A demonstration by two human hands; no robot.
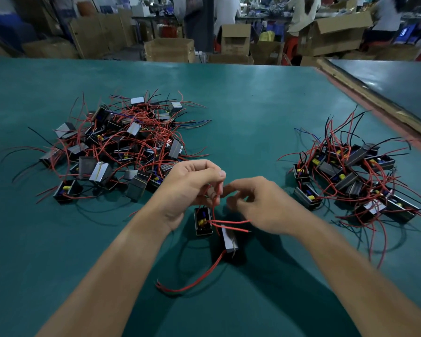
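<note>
Two small black modules lie on the green table (253,98) just below my hands: an open black box with a yellow part (203,221) and a closed block with a grey face (229,239). Red wires (231,222) run up from them. My left hand (190,188) pinches the red wires between thumb and fingers above the box. My right hand (260,203) is beside it with curled fingers near the same wires; whether it grips them is blurred. A long red lead (195,280) trails toward me.
A large heap of wired black modules (117,147) lies at the left. A smaller heap of modules (355,176) lies at the right. A second table (396,86) adjoins at the far right. Cardboard boxes (168,49) and seated people are beyond the far edge.
</note>
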